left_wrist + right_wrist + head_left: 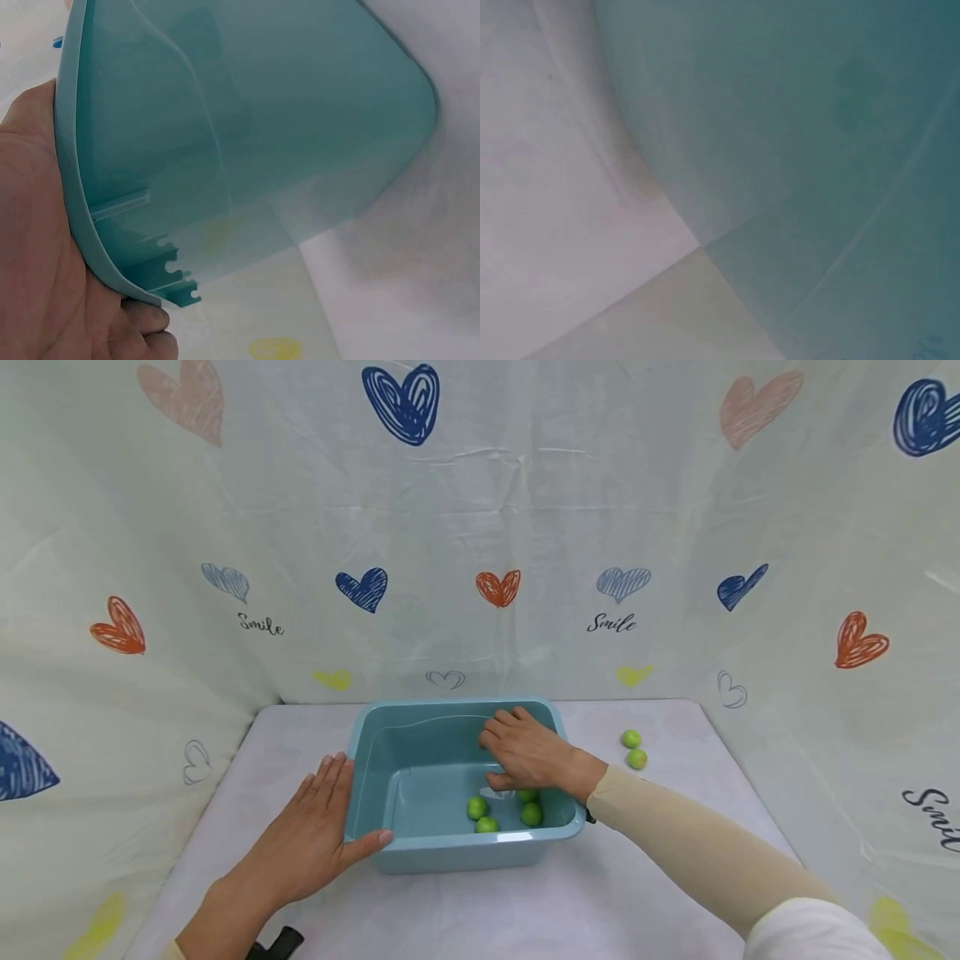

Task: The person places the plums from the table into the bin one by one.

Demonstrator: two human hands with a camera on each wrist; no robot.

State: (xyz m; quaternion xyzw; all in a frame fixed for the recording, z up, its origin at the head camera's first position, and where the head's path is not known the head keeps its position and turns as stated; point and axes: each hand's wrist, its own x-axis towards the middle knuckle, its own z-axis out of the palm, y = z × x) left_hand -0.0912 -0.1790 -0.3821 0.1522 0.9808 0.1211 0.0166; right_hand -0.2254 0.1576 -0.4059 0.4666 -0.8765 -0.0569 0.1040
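Observation:
A light blue plastic basin (457,853) stands upright on the table. My left hand (311,831) rests against its left side, fingers straight and thumb laid over the front left corner of the rim. The left wrist view shows that hand (41,240) along the basin's rim. My right hand (532,752) reaches over the right side into the basin, its fingers loosely bent and the thumb apart from them; nothing shows between them. Several small round green fruits, like limes (487,824), lie on the basin floor below it, one partly hidden by the hand. The right wrist view shows only the basin's outer wall (780,135) and the tabletop.
Two more green fruits (637,758) lie on the table to the right of the basin, close together. A pale cloth covers the table (480,914). Behind and at both sides hangs a white curtain (547,543) printed with hearts and lettering.

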